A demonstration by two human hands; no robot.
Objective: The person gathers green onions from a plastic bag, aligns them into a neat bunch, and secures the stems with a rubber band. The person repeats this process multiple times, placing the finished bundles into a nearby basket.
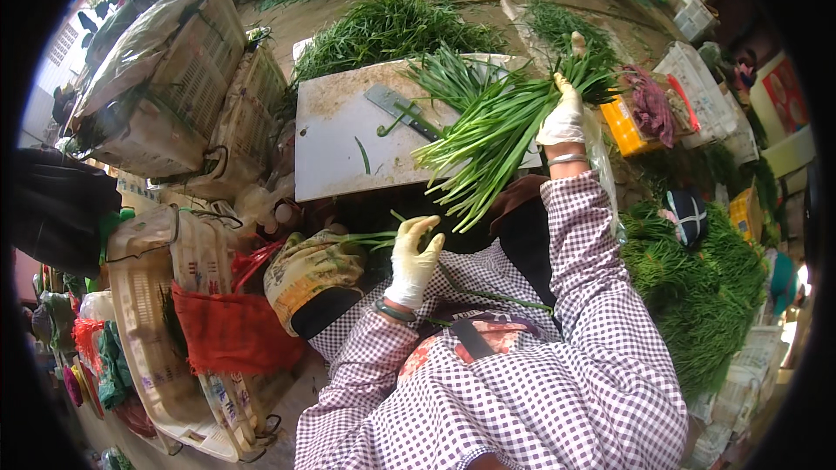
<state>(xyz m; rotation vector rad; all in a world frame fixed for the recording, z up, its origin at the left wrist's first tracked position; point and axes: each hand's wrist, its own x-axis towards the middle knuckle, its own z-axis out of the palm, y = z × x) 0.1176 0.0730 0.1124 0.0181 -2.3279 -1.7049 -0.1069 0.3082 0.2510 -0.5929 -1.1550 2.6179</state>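
Note:
My right hand (563,119), in a pale thin glove, grips a thick bunch of garlic chives (486,140) over the right side of a white board (333,153). The pale stalk ends point left and towards me. My left hand (414,262), also gloved, is above my lap with thumb and curled fingers apart. A few thin stalks (369,238) run behind its fingers; whether it touches them is hidden. A cleaver (390,103) with a black handle lies on the board, a loose green stalk across it. More chives (457,78) rest at the board's far edge.
A green heap (398,29) lies beyond the board. Plastic crates (186,85) stand at the left, with a red cloth (238,333) over a nearer one (140,294). A yellow box (630,124) and a large pile of greens (695,287) are at the right.

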